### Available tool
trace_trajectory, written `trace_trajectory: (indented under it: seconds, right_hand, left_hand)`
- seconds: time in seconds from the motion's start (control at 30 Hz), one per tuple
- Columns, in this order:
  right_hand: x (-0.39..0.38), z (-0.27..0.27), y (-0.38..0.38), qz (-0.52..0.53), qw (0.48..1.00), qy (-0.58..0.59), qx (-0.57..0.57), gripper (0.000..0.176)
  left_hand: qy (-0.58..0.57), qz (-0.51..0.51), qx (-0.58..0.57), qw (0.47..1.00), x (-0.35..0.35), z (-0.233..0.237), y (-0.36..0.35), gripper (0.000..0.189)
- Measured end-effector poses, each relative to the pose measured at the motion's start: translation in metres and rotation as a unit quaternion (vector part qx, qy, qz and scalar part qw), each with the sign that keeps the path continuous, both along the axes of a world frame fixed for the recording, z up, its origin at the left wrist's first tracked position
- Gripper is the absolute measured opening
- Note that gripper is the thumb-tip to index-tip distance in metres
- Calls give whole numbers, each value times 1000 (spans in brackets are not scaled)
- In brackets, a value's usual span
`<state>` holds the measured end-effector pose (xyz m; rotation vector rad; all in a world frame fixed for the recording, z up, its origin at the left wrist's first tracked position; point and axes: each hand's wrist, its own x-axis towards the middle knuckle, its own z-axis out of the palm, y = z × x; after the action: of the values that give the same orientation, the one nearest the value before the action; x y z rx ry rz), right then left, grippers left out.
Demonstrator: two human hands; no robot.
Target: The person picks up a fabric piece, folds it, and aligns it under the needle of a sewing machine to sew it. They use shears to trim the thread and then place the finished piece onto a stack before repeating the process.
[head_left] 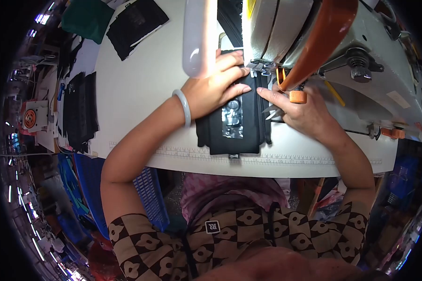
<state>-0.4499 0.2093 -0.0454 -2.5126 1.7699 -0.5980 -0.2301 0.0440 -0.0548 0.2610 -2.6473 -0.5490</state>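
A black fabric piece [206, 133] with a shiny clear plastic panel [232, 119] lies on the table under the sewing machine head [276, 33]. My left hand [220, 84] rests flat on its upper part, fingers spread beside the presser foot [258, 70]. On the other side, my right hand [300, 110] has its index fingertip on the fabric's right edge. Metal blades, which look like thread snips [273, 113], stick out from under that hand's curled fingers. Their handles are hidden in the palm.
A black fabric piece [138, 25] lies at the back left, near green cloth [86, 21]. More black pieces are stacked [79, 112] at the left edge. A ruler strip [173, 153] runs along the front. A blue plastic basket [150, 196] stands below the table.
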Motion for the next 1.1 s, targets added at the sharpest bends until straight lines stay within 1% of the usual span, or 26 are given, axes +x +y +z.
trace_trajectory:
  seconds: [0.03, 0.13, 0.17, 0.27, 0.3, 0.37, 0.43, 0.47, 0.53, 0.57, 0.6, 0.63, 0.7, 0.73, 0.77, 0.8, 0.87, 0.93, 1.0, 1.03, 1.07, 1.1]
  right_hand:
    - [-1, -2, -1, -1, 1000, 0, 0, 63]
    - [-4, -6, -2, -36, 997, 31, 66, 64]
    - [-2, -4, 0, -36, 997, 31, 66, 64]
    - [3, 12, 8, -122, 982, -62, 130, 55]
    - [2, 21, 8, -120, 982, -61, 130, 55]
    - [-5, 48, 7, -243, 923, -119, 272, 43]
    - [-16, 46, 4, -292, 882, -141, 342, 44]
    - [-35, 28, 1, -287, 899, -88, 318, 44]
    - [-84, -18, -11, -272, 925, 19, 266, 47]
    - [-99, -29, -20, -275, 927, 47, 250, 46]
    - [-105, -34, -30, -276, 928, 67, 241, 45]
    - [-110, -37, -39, -282, 926, 81, 237, 44]
    - [-116, -40, -55, -288, 923, 100, 236, 43]
    - [-120, -38, -63, -292, 920, 103, 239, 42]
    - [-121, -37, -67, -293, 919, 107, 239, 42]
    - [-122, -35, -70, -295, 919, 111, 238, 41]
    - [-122, -35, -74, -295, 917, 118, 240, 40]
    - [-122, -33, -76, -296, 916, 124, 242, 39]
    - [-121, -30, -76, -298, 913, 128, 246, 37]
    - [-120, -28, -75, -298, 913, 130, 247, 37]
    - [-119, -26, -73, -298, 912, 132, 250, 36]
    - [-117, -23, -70, -300, 910, 135, 255, 36]
  left_hand:
    - [2, -2, -15, 1000, -3, -2, -7, 34]
    - [6, -7, -44, 999, -9, -2, -18, 32]
    - [12, -16, -54, 998, -9, 0, -20, 30]
    - [27, -29, -75, 996, -13, 14, -28, 26]
    - [24, 19, 11, 999, -16, 22, -31, 24]
    - [18, 117, 183, 976, -23, 30, -42, 21]
    - [69, 161, 126, 977, -45, 10, -87, 20]
    - [86, 178, 106, 974, -57, -2, -111, 20]
    - [109, 146, 68, 981, -82, -26, -144, 34]
    - [119, 129, 50, 983, -90, -32, -147, 43]
    - [121, 137, 49, 982, -92, -21, -134, 43]
    - [81, 261, -25, 962, -92, 3, -111, 45]
    - [34, 382, -97, 919, -104, 8, -108, 46]
    - [-18, 358, -22, 933, -116, 1, -130, 47]
    - [-68, 330, 51, 940, -121, 5, -138, 47]
    - [-67, 332, 49, 939, -125, 4, -138, 47]
    - [-2, 375, 100, 922, -122, 23, -113, 40]
    - [32, 394, 122, 911, -121, 17, -122, 37]
    - [114, 404, 238, 876, -126, -38, -183, 34]
    - [155, 406, 295, 851, -119, -34, -184, 32]
    - [189, 439, 239, 845, -106, -31, -186, 31]
    - [220, 469, 182, 836, -76, -11, -177, 29]
